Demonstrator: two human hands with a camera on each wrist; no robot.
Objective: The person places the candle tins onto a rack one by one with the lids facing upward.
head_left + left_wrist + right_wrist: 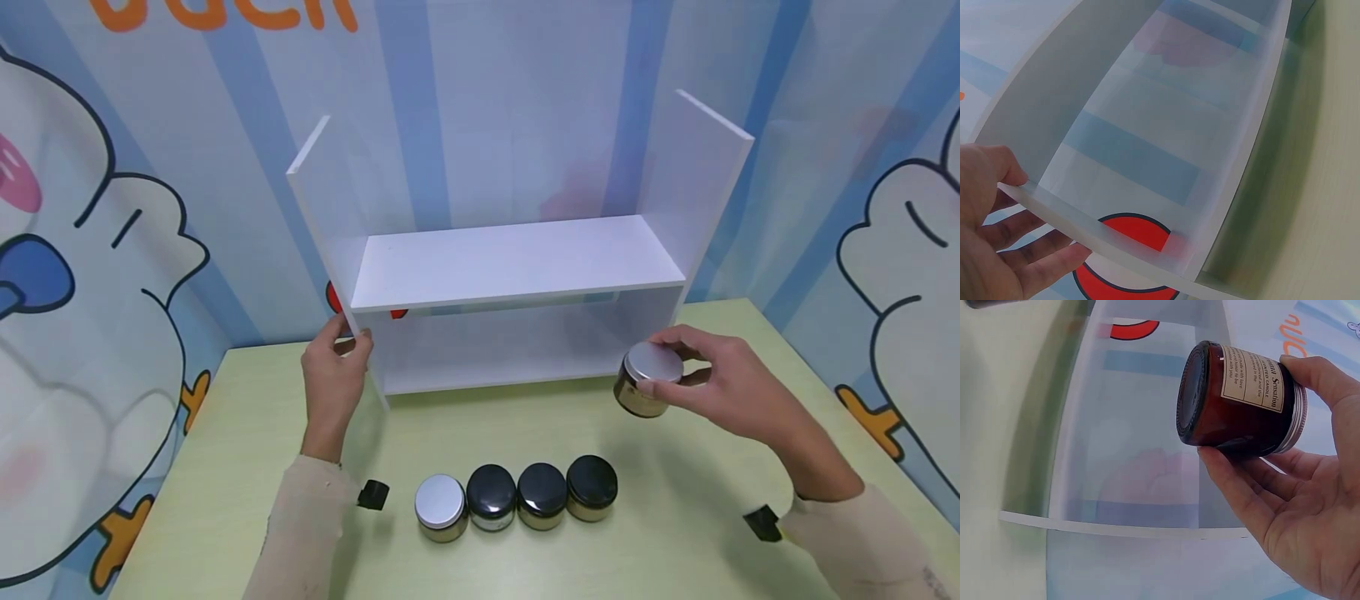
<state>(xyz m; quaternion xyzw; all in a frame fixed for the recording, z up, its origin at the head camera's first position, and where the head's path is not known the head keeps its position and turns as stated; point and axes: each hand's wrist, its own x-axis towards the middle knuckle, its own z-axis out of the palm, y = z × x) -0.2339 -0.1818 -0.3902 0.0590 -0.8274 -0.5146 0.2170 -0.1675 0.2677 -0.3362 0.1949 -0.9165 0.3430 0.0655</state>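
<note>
A glass candle jar [1241, 400], dark amber with a silver lid [654, 362] and a pale printed label [1252, 380], is held in the air before the right-hand end of the lower shelf [495, 346], apart from the shelf and the surface [480, 417]. Judged by appearance, it is rigid, moderately heavy for its size, smooth enough to slip and liable to chip or crack if knocked; the soundest hold is on opposite sides of the body, since a grip on the lid alone could let it turn. The right hand [720, 383] comes in from the right, thumb and fingers bent to the jar's opposite sides, spread about as wide as the jar and with the thumb near the lid; in the right wrist view, the base is left free. The left hand [337, 367] is nearly closed, pinching the front edge of the left side panel [330, 225] of the white shelf unit [517, 258], thumb inside and fingers outside, forearm extended forward. Nearer the person, four jars [528, 496] stand upright in a row, one silver-lidded and three black-lidded.
</note>
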